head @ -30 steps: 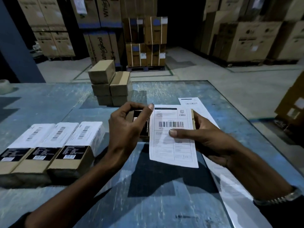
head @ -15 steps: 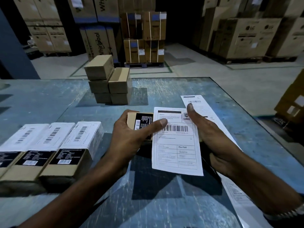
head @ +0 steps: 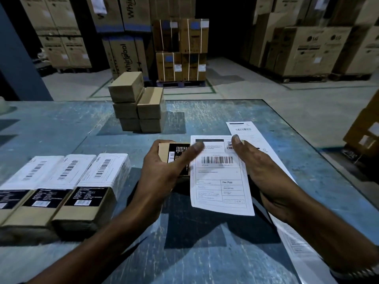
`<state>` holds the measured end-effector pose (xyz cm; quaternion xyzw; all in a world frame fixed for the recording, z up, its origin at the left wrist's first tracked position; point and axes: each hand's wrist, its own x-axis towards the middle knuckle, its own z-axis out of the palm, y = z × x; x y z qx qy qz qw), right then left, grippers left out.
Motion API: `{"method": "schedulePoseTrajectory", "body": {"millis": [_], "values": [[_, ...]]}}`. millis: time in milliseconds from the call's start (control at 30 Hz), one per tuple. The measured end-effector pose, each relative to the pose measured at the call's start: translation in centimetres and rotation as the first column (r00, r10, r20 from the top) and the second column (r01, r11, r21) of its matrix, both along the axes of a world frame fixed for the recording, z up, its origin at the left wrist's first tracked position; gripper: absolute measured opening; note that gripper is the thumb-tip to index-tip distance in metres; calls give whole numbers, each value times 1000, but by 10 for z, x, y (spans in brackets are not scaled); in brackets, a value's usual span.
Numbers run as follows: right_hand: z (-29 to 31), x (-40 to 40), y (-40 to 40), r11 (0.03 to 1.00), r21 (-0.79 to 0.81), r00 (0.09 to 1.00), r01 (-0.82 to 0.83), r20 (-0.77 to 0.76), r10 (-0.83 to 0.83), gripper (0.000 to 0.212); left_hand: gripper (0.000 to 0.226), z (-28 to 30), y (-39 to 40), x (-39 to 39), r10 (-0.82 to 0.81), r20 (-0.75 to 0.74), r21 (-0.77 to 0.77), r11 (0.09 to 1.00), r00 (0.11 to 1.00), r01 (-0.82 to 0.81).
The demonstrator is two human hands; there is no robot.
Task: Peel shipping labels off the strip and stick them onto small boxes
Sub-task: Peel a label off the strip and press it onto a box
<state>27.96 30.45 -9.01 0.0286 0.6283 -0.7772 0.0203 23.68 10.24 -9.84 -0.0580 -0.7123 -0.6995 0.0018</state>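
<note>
Label (head: 220, 175), white with a barcode and "Pre-Paid" print, is laid over a small box (head: 174, 155) held above the middle of the tabletop (head: 205, 253); its lower part hangs free past the box; the box shows a brown end and a black printed panel at its left. The box is gripped by the left hand (head: 162, 177), whose fingers are curled round the far left corner while the thumb is stretched flat across onto the label's upper left part. The right hand (head: 264, 173) is placed along the label's right edge, one fingertip pressed on the top right corner; the remaining fingers are curled under, and whether the box is gripped by them cannot be told. Strip (head: 246, 132) of further labels is laid on the tabletop at the right, running from far to near beneath the right forearm. Three labelled boxes (head: 67, 187) are set side by side, touching, at the near left; a stack (head: 137, 103) of plain brown boxes is stood at the far middle of the tabletop. Large cartons (head: 180, 50) are piled on the floor beyond.
</note>
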Motion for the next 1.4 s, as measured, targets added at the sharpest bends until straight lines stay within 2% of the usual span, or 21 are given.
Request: {"method": "schedulePoseTrajectory", "body": {"millis": [100, 167, 267, 467, 600, 733, 933, 1067, 1133, 1200, 1267, 1400], "values": [[-2, 2, 3, 997, 56, 998, -61, -23, 63, 45, 77, -2, -2, 0, -53, -45, -110, 993, 998, 48], [-4, 5, 3, 985, 149, 995, -89, -39, 96, 57, 73, -3, -2, 3, -34, -96, -132, 991, 995, 22], [-7, 4, 4, 984, 166, 996, -66, -55, 76, 67, 63, -5, -1, 4, 14, -157, -82, 996, 988, -27], [-6, 1, 1, 997, 12, 995, 77, -65, -76, 42, 47, -1, 3, 10, 31, -178, 16, 999, 984, -29], [-3, 1, -2, 996, 14, 995, 87, -40, -86, 43, 43, 1, 5, 10, 89, -200, 6, 996, 976, -89], [-3, 6, -5, 989, 130, 993, 73, -107, -59, 57, 40, 2, 6, 12, 116, -199, 26, 993, 973, -113], [1, 5, -3, 991, 26, 987, 128, -100, -125, 35, 48, 0, 4, 10, 110, -175, 39, 994, 978, -104], [5, 4, -2, 989, 68, 989, 128, -88, -122, 42, 48, 1, 6, 9, 122, -189, 67, 992, 974, -111], [5, 5, -3, 982, 162, 991, 96, -104, -79, 45, 42, 0, 7, 11, 113, -204, 64, 993, 973, -102], [5, 8, -8, 907, 402, 986, 123, -150, -68, 64, 36, -2, 8, 13, 94, -219, 48, 995, 971, -86], [3, 8, -8, 850, 497, 978, 173, -188, -89, 73, 33, -2, 8, 14, 89, -218, 50, 996, 972, -80], [9, 6, 7, 966, 244, 977, 81, -210, -29, 52, 28, -2, 6, 10, 87, -151, 115, 991, 985, -70]]}}
